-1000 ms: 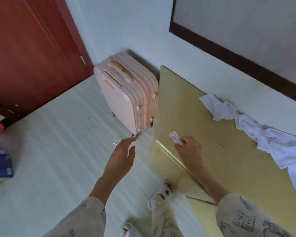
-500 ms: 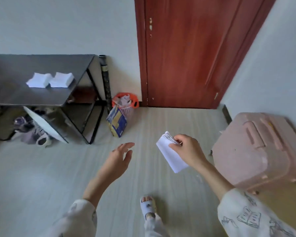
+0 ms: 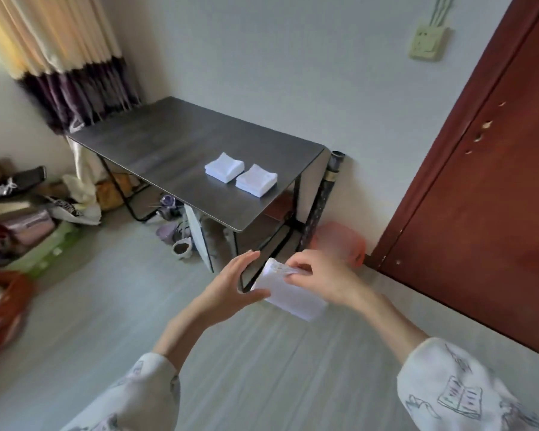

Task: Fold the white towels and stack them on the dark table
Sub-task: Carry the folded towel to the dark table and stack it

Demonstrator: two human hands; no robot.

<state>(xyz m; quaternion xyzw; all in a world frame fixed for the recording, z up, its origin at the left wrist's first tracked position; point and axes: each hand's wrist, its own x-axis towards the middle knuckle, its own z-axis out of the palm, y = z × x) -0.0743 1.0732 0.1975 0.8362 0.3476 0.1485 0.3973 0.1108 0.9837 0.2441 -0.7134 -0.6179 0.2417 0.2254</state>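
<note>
Dark table [image 3: 168,147]; two folded towels [image 3: 241,174]; no legible writing

A single head-worn camera looks forward and down, close over both hands [image 3: 280,284], toward the dark table [image 3: 156,144] farther off by the wall.

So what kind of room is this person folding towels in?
Most likely a lived-in room at home, perhaps a bedroom: a curtain hangs in the corner, shoes sit under the dark table, and clothes and bags are piled on the floor.
</note>
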